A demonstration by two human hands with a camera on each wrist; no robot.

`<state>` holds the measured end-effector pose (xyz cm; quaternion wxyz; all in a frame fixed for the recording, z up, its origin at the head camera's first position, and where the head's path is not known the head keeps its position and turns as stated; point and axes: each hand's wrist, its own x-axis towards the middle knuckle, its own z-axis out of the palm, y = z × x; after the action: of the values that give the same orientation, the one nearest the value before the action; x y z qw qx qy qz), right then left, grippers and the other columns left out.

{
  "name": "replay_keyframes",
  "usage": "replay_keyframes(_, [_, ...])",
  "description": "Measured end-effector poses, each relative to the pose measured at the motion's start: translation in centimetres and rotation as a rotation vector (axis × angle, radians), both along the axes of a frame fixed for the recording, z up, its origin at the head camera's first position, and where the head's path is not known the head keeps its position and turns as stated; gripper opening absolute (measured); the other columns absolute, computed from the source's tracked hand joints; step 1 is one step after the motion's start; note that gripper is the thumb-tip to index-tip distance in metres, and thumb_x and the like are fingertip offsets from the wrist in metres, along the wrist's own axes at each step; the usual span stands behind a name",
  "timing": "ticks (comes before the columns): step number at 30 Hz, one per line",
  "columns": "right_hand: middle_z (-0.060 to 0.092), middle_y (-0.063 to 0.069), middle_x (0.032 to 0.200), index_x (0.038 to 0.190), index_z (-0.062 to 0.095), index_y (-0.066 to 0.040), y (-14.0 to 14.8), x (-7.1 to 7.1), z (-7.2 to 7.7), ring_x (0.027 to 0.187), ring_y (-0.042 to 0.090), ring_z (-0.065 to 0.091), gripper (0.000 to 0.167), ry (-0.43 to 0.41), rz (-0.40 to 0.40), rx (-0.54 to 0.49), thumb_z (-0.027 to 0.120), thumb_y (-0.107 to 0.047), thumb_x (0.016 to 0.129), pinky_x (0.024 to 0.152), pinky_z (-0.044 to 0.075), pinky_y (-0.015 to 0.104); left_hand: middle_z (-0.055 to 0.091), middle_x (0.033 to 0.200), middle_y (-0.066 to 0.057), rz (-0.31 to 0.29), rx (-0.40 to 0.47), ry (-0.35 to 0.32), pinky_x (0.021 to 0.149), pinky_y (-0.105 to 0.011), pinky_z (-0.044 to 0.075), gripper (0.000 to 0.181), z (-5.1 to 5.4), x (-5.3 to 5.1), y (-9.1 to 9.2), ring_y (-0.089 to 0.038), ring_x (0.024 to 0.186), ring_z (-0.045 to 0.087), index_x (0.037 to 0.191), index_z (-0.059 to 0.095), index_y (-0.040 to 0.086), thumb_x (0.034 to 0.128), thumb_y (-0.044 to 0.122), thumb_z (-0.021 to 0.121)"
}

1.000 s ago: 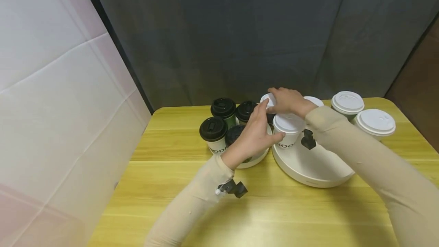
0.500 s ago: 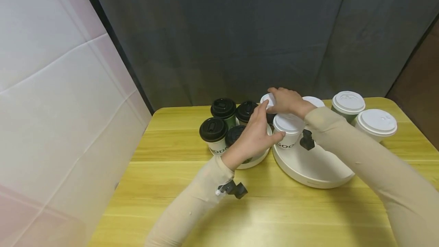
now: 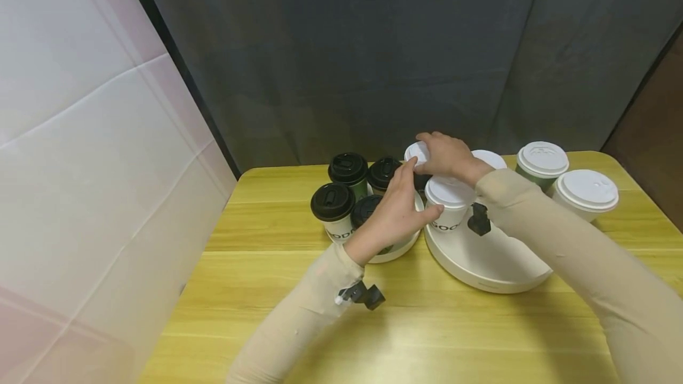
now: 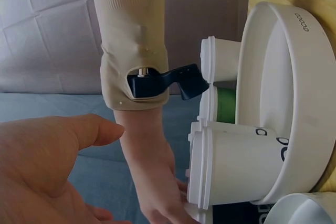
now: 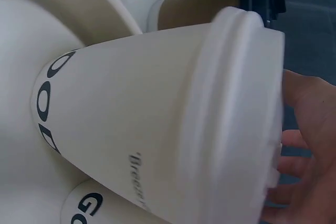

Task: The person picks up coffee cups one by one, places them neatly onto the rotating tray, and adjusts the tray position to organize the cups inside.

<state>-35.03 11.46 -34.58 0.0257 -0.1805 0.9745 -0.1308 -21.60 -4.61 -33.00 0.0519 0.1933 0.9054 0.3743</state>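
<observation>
The right hand (image 3: 447, 154) was stretched over the top of the front white cup (image 3: 449, 212). Its thumb and fingers were bent round the white lid (image 3: 416, 153) of the back cup (image 4: 202, 214), gripping it. The back cup was behind the front white cup, near where the big round tray (image 3: 496, 259) and the small round tray (image 3: 397, 252) came close. What it stood on was hidden. Something dark showed under its lid, maybe its own side, but it was hard to tell. The left hand (image 3: 395, 206) held nothing. Its fingers were straight and its thumb stuck out, with a gap to the front white cup. The black-lidded cups (image 3: 332, 201) were on the small round tray. The step seemed to be handling the back cup by its top. The next move seemed to call for a soft, steady hold, so nothing close by got bumped.
</observation>
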Motion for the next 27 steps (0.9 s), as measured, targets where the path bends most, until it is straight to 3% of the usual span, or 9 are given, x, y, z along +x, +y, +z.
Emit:
replay_keyframes(8, [0.053, 0.023, 0.140, 0.149, 0.041, -0.008, 0.8, -0.2, 1.4, 0.121, 0.040, 0.057, 0.080, 0.055, 0.003, -0.045, 0.069, -0.040, 0.081, 0.097, 0.048, 0.059, 0.012, 0.166, -0.016, -0.009, 0.023, -0.023, 0.123, -0.044, 0.028, 0.095, -0.1, -0.5, 0.0, -0.028, 0.154, 0.018, 0.158, 0.006, 0.005, 0.0906, 0.032, 0.066])
replay_keyframes(27, [0.052, 0.021, 0.144, 0.151, 0.040, -0.015, 1.5, 1.4, 6.6, 0.115, 0.037, 0.057, 0.079, 0.143, 0.002, -0.128, 0.067, -0.043, 0.083, 0.089, 0.047, 0.056, 0.005, 0.168, -0.013, 0.052, 0.152, -0.105, 0.123, -0.048, 0.027, 0.095, -0.8, -3.7, -0.4, -0.030, 0.153, 0.021, 0.160, 0.001, 0.011, 0.0922, 0.033, 0.064])
